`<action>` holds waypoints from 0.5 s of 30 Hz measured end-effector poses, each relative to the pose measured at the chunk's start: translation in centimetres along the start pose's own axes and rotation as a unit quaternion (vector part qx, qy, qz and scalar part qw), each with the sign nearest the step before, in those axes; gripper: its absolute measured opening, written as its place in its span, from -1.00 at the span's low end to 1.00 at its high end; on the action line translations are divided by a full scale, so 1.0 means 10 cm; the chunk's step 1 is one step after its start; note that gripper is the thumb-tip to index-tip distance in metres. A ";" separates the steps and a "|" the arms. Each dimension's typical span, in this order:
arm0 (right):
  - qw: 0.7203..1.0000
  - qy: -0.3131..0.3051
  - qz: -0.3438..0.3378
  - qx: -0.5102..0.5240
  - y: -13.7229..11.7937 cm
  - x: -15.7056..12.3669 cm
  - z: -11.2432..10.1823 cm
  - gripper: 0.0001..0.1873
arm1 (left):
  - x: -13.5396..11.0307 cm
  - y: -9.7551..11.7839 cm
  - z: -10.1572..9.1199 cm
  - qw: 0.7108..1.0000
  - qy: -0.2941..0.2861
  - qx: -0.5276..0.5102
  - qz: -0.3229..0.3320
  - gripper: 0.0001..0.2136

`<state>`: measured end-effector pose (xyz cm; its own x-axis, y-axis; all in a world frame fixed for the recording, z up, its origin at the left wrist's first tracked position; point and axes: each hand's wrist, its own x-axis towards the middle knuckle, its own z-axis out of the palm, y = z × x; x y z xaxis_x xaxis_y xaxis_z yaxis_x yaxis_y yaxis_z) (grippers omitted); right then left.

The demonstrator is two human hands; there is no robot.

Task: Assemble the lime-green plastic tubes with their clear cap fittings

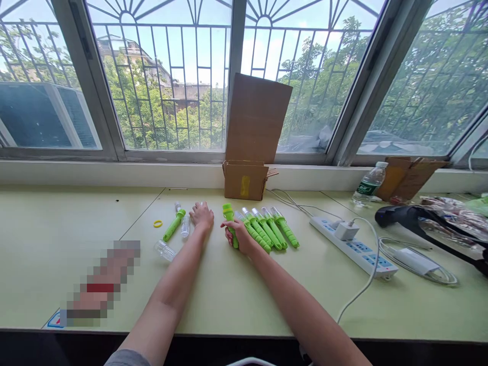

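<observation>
My right hand is closed around a green brush with a short bristle-like head, held upright just above the table. To its left, my left hand reaches down to the tabletop with curled fingers; a small clear piece seems to be at the fingertips, mostly hidden. Beside that hand lie a clear plastic tube, a green handle with a clear end, and a larger clear tube. A yellow ring lies farther left. Several green handles with clear tips lie in a row right of my right hand.
A cardboard box with a raised flap stands by the window. On the right are a power strip with a charger, a coiled cable, a water bottle and a black strap-like item. A blurred patch covers the left front.
</observation>
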<state>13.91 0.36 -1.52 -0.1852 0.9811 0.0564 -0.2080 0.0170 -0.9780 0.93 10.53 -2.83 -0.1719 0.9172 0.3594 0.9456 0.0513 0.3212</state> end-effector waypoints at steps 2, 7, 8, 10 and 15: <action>1.000 -0.003 -0.005 -0.001 0.00 0.00 0.00 -0.82 | -0.04 0.00 -0.03 1.000 0.003 0.001 0.005 -0.72; 1.000 -0.001 -0.008 0.000 0.01 0.01 -0.02 -0.84 | -0.19 0.02 -0.10 0.998 0.004 -0.029 0.050 -0.73; 1.000 0.000 -0.009 0.003 0.01 0.01 -0.03 -0.85 | -0.23 0.02 -0.11 0.997 0.001 -0.043 0.064 -0.73; 1.000 0.004 -0.011 0.010 0.01 0.00 -0.03 -0.84 | -0.29 0.03 -0.15 0.996 -0.005 -0.067 0.062 -0.71; 0.999 0.027 -0.020 -0.002 0.01 0.01 -0.01 -0.82 | -0.45 0.00 -0.22 0.988 0.011 -0.113 0.108 -0.68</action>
<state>13.98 0.51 -1.63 -0.1255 0.9885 0.0840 -0.2100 0.0563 -0.9761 1.13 5.50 -2.57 0.0185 0.8877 0.4600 0.8753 -0.2368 0.4217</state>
